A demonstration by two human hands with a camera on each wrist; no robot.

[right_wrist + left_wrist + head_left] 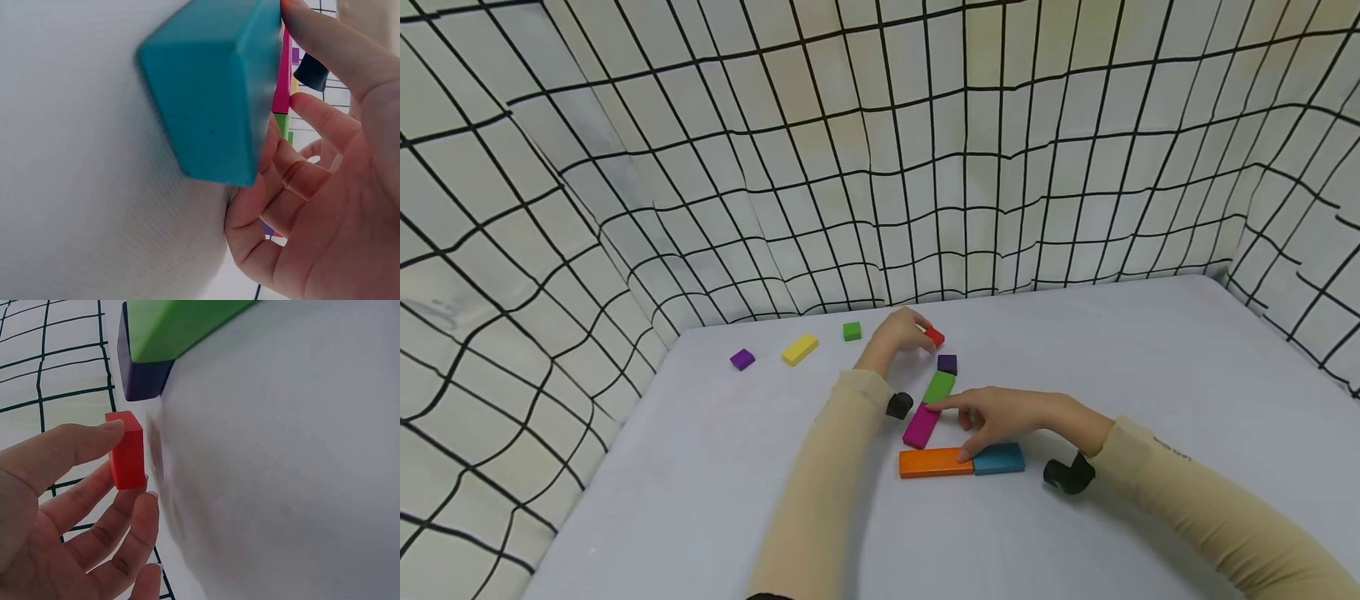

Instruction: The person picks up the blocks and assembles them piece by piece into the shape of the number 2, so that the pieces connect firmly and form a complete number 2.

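Note:
My left hand (895,336) pinches a small red block (935,337) between thumb and fingers, at the far end of a slanted row. In the left wrist view the red block (129,456) sits apart from the dark purple block (145,378). That row continues with a green block (938,387) and a magenta block (921,427). With its index fingertip my right hand (1011,415) touches the row where green and magenta meet. Its thumb rests on the orange block (934,462), which lies end to end with a blue block (999,458).
Farther left on the white table (685,467) lie a purple block (742,359), a yellow block (800,350) and a green cube (852,332). A white wall with a black grid (925,175) stands along the back and sides.

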